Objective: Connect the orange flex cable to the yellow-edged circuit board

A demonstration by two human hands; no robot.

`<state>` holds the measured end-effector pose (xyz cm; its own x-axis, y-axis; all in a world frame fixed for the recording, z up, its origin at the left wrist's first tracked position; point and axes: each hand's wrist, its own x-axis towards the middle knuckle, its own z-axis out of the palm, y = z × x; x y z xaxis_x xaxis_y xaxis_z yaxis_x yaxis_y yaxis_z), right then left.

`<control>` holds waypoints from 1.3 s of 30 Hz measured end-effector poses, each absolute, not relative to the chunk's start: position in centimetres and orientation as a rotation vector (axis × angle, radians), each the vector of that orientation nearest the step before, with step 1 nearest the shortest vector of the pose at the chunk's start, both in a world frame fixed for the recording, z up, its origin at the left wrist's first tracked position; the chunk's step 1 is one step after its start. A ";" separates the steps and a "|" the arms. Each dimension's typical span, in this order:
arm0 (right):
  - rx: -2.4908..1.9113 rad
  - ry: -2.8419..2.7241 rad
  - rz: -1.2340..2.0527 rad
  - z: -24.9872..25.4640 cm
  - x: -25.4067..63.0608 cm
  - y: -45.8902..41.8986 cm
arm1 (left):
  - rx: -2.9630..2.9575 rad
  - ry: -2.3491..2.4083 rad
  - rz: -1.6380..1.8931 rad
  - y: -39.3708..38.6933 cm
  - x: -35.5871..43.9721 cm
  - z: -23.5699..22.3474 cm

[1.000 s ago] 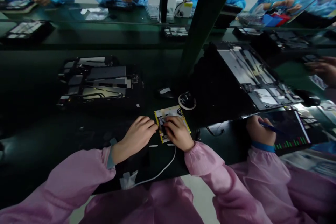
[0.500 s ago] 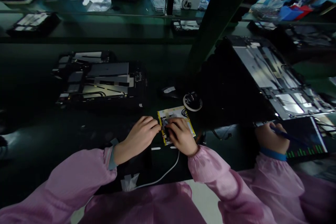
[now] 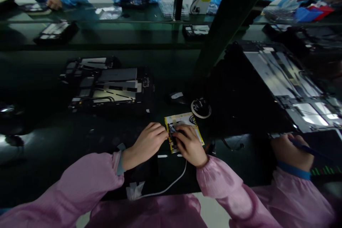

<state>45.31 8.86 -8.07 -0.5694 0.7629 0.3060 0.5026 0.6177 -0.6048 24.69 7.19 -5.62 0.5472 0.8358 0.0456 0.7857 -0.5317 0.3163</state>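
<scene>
Unmoved yellow card (image 3: 184, 118), pinched between both hands (image 3: 171, 144)

Two opened device chassis are counted about the yellow board (image 3: 184, 121): one chassis (image 3: 107, 85) to its far left and one chassis (image 3: 291, 82) to its far right. Just beyond the yellow board one tape roll (image 3: 201, 108) and one dark mouse (image 3: 176, 97) are seen, and one white cable (image 3: 171, 184) is laid nearer than it. Three trays are counted well beyond it: (image 3: 55, 31), (image 3: 196, 30) and (image 3: 280, 28).
</scene>
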 end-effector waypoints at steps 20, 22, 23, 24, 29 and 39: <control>-0.949 -2.450 0.499 -7.2 45.0 9.1 | 2.521 1.420 0.355 7.2 24.8 -5.4; -0.950 -2.318 0.579 -7.3 45.9 9.4 | 2.532 1.405 0.475 6.8 24.9 -5.1; -0.967 -2.257 0.596 -7.2 46.3 9.5 | 2.552 1.378 0.537 6.6 25.0 -4.8; -0.989 -2.210 0.599 -7.1 46.6 9.5 | 2.582 1.336 0.575 6.3 25.2 -4.5; -1.059 -2.245 0.521 -5.7 48.5 7.6 | 2.661 1.157 0.371 4.4 27.2 -3.8; -1.568 -2.111 0.156 -5.7 55.9 4.1 | 2.608 0.912 0.394 3.9 28.2 -5.2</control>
